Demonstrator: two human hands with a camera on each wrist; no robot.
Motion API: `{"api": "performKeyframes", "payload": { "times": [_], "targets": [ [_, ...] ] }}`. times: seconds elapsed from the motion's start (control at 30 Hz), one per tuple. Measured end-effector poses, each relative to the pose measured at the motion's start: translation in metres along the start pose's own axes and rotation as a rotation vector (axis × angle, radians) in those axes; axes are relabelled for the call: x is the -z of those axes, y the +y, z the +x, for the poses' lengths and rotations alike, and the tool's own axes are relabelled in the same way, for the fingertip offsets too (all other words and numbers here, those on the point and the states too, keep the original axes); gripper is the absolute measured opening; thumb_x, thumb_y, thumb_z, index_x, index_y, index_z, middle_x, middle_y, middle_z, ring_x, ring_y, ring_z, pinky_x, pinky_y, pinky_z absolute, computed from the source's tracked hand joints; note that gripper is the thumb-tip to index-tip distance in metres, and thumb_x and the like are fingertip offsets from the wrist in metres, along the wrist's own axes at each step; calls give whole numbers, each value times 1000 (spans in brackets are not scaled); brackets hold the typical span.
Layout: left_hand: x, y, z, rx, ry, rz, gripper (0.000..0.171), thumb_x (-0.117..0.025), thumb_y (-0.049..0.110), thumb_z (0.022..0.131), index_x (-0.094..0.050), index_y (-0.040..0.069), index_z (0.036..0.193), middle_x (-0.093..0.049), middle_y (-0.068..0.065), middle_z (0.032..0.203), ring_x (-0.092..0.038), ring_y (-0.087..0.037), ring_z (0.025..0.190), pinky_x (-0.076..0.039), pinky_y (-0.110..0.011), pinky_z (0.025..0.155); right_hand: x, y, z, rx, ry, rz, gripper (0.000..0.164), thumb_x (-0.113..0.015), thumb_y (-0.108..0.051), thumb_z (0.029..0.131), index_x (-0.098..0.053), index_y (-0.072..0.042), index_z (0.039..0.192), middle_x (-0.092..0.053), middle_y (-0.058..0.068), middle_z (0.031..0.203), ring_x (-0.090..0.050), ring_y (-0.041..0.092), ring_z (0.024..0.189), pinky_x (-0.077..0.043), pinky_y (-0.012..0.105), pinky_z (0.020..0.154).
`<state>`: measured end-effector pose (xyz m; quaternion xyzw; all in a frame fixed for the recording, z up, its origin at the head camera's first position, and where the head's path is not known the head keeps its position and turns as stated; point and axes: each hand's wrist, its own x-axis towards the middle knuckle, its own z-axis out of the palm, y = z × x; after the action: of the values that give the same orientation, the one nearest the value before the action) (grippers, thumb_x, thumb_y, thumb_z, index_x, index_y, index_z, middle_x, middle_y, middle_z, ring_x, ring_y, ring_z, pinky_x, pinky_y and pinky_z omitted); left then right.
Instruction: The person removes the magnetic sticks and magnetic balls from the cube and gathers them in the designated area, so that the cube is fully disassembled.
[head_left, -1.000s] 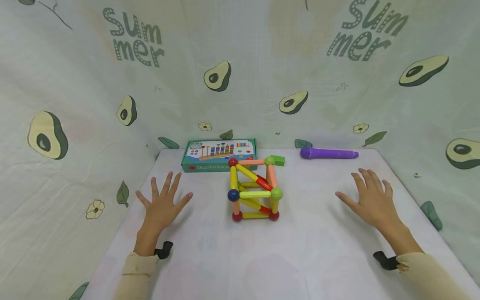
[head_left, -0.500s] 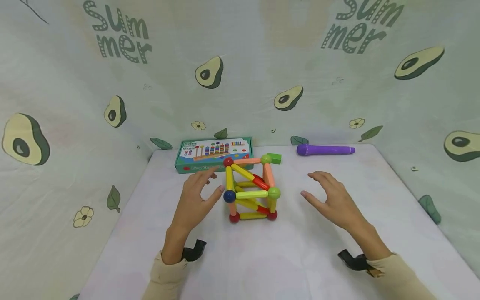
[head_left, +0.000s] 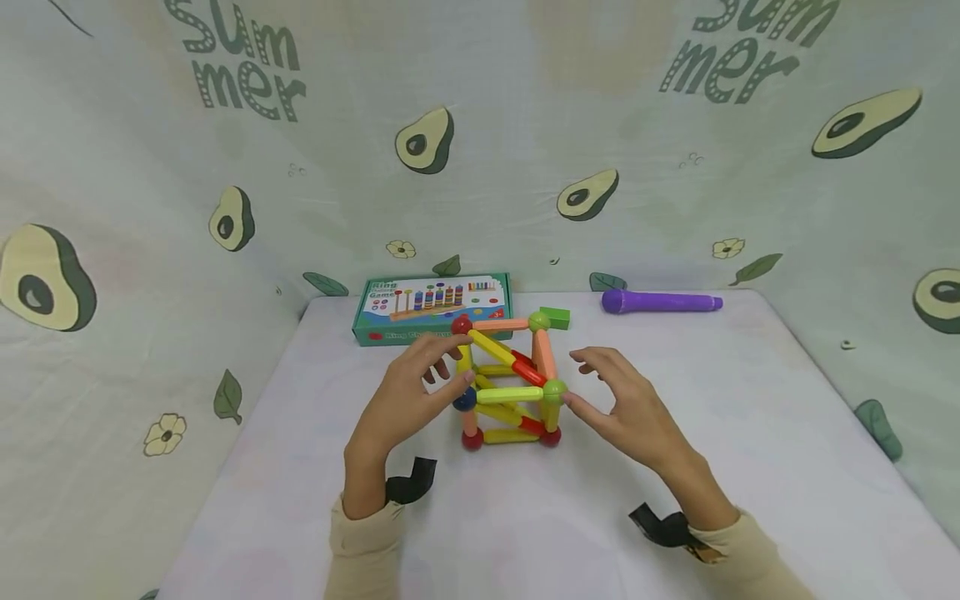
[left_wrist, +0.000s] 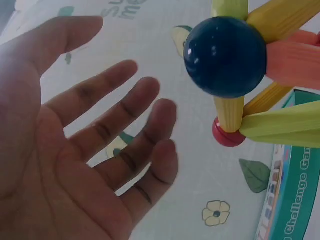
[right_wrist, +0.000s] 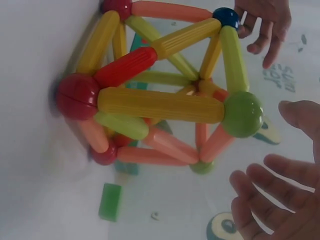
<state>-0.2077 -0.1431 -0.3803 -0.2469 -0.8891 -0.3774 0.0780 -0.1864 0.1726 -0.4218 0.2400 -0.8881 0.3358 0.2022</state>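
A cube-shaped frame of magnetic building sticks [head_left: 510, 395] and coloured balls stands on the table. Yellow, red, pink and light green sticks join its red, green and blue balls. My left hand [head_left: 408, 392] is at the frame's left side, fingers loosely bent and hiding part of the upper left edge. In the left wrist view a gap separates those fingers from the blue ball [left_wrist: 225, 57]. On the other side, my right hand [head_left: 630, 408] has its thumb tip close to the front green ball [right_wrist: 243, 114]. The right wrist view shows that thumb and ball apart.
Behind the frame lies a green ring game box [head_left: 405, 335]. A small green block [head_left: 556, 317] sits by the frame's back right corner. Farther right, a purple microphone-shaped stick [head_left: 660, 302] lies along the table's back edge, near the printed cloth backdrop [head_left: 502, 208].
Both hands have come inward from the table's sides to either side of the stick frame. Their spread fingers have become more bent. The frame stays in place; the head view has shifted slightly.
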Motion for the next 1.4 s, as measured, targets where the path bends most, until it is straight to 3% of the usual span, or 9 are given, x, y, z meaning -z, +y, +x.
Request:
{"api": "performKeyframes", "payload": {
  "times": [0.2, 0.37, 0.53, 0.6, 0.77, 0.9, 1.0, 1.17, 1.4],
  "targets": [
    [2, -4, -5, 54, -64, 24, 52, -71, 42, 93, -58, 23, 140, -58, 6, 113, -56, -15, 90, -53, -34, 76, -4, -1, 5, 46, 1, -10, 56, -83, -25, 84, -60, -12, 133, -57, 0, 131, -59, 16, 109, -55, 41, 87],
    [4, -7, -5, 136, -184, 27, 56, -75, 43, 90, -57, 24, 139, -59, 4, 97, -55, -14, 82, -51, -31, 65, -7, -2, 7, 73, -9, -6, 55, -85, -23, 81, -62, -10, 129, -60, 0, 125, -60, 15, 100, -56, 35, 77],
    [4, -10, -4, 143, -233, 36, 47, -77, 37, 89, -62, 21, 131, -63, 4, 97, -57, -13, 85, -51, -31, 69, -14, -3, 8, 98, -25, 13, 53, -88, -19, 77, -64, -10, 123, -61, -4, 117, -59, 12, 95, -53, 28, 73],
    [4, -11, -4, 146, -236, 47, 46, -77, 36, 89, -63, 21, 130, -64, 8, 100, -57, -13, 87, -52, -31, 71, -17, -3, 8, 108, -23, 17, 49, -84, -32, 82, -65, -9, 121, -60, -4, 114, -58, 11, 94, -50, 21, 74],
    [3, -11, -4, 159, -244, 42, 46, -77, 35, 89, -63, 21, 131, -65, 10, 111, -60, -16, 93, -53, -35, 78, -25, -1, 7, 126, -1, 15, 58, -57, -60, 93, -66, -8, 118, -59, -3, 110, -54, 7, 91, -52, 23, 72],
    [2, -12, -3, 156, -251, 31, 45, -78, 35, 89, -65, 21, 130, -65, 8, 117, -61, -19, 96, -54, -39, 82, -29, -1, 6, 141, 26, 15, 41, -79, -36, 87, -67, -8, 115, -58, 0, 107, -55, 11, 83, -53, 25, 64],
    [2, -12, -3, 158, -248, 32, 44, -78, 35, 88, -66, 22, 128, -65, 8, 119, -61, -20, 97, -53, -38, 83, -31, -2, 6, 155, 38, 22, 38, -85, -14, 80, -68, -6, 113, -58, 3, 107, -56, 16, 77, -51, 23, 61],
    [2, -12, -3, 147, -245, 22, 41, -79, 33, 88, -68, 21, 126, -66, 9, 116, -62, -21, 97, -52, -37, 83, -33, -2, 6, 162, 51, 35, 37, -82, -11, 80, -68, -4, 113, -59, 4, 107, -56, 15, 77, -51, 24, 61],
    [2, -13, -4, 134, -247, 24, 37, -78, 31, 89, -69, 21, 123, -66, 10, 112, -62, -21, 97, -51, -35, 83, -35, -2, 6, 173, 63, 51, 34, -77, -13, 82, -68, -3, 113, -59, 4, 106, -56, 14, 77, -45, 13, 64]
  ]
}}
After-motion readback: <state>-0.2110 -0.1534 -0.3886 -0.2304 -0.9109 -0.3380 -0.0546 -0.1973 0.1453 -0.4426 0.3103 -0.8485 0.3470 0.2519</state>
